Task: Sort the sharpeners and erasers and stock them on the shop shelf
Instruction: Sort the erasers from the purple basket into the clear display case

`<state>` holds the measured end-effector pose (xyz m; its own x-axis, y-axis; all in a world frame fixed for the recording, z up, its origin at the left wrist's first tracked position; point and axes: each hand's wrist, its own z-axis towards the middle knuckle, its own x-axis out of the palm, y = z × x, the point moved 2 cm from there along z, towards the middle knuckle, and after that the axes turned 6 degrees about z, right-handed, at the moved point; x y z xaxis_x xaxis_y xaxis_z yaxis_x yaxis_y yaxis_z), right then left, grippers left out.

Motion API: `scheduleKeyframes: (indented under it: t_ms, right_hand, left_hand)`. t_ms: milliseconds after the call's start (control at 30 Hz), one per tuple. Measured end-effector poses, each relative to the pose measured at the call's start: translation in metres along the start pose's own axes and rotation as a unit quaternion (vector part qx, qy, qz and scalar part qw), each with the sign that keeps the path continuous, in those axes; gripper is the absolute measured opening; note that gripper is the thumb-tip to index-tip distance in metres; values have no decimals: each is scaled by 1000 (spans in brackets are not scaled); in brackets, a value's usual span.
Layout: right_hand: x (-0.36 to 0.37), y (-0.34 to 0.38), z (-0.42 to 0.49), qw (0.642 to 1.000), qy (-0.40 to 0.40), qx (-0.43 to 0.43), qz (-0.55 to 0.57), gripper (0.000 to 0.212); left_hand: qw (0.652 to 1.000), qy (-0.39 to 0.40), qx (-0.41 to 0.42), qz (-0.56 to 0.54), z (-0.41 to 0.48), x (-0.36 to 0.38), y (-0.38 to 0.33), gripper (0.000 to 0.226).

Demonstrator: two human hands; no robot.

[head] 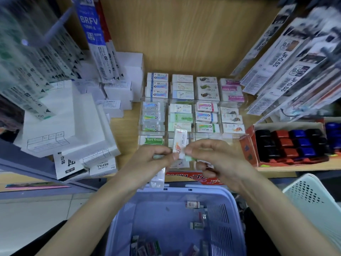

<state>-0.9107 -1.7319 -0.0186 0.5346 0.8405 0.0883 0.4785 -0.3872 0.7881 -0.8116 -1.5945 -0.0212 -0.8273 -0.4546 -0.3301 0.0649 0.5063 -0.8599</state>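
Above a slatted plastic basket (pixel 220 230), left hand (pixel 153 160) and right hand (pixel 218 159) both pinching a glossy rectangular eraser (pixel 180 142)

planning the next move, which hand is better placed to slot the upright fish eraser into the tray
Probably right. Both hands pinch the fish eraser, but the matching orange-fish erasers lie in the rightmost column, on the side of the right hand; the left hand would have to cross over.

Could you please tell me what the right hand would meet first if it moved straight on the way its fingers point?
Probably the left hand: the right hand points left across the eraser both pinch; depth is unclear.
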Motion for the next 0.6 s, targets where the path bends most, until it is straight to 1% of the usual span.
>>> scheduleKeyframes:
  t_ms: [67, 200, 233, 300, 367, 400, 533, 600]
  right_hand:
    - [-5, 1, -2, 1000, -12, -6, -2, 13]
    - [-18, 8, -7, 999, -15, -33, -22, 11]
    - [-22, 12, -9, 998, -11, -41, -38, 11]
    - [-33, 21, -15, 996, 2, -53, -77, 11]
    - [-42, 27, -19, 993, 15, -62, -103, 14]
    - [-46, 29, -20, 991, 16, -65, -114, 16]
    - [-55, 28, -24, 986, 12, -73, -150, 17]
    - [-60, 29, -25, 984, 0, -87, -154, 19]
  left_hand:
    - [1000, 15, 8, 10, 3, 4, -2, 24]
    - [997, 64, 38, 28, 7, 10, -14, 29]
    - [997, 65, 47, 24, 9, 8, -19, 29]
    - [997, 32, 63, 8, 16, -1, -31, 35]
    - [997, 20, 74, 22, 27, -9, -46, 37]
    - [996, 36, 78, 40, 32, -9, -53, 38]
    - [979, 146, 92, 108, 52, 9, -75, 34]
    - [971, 180, 104, 122, 61, 18, -77, 30]
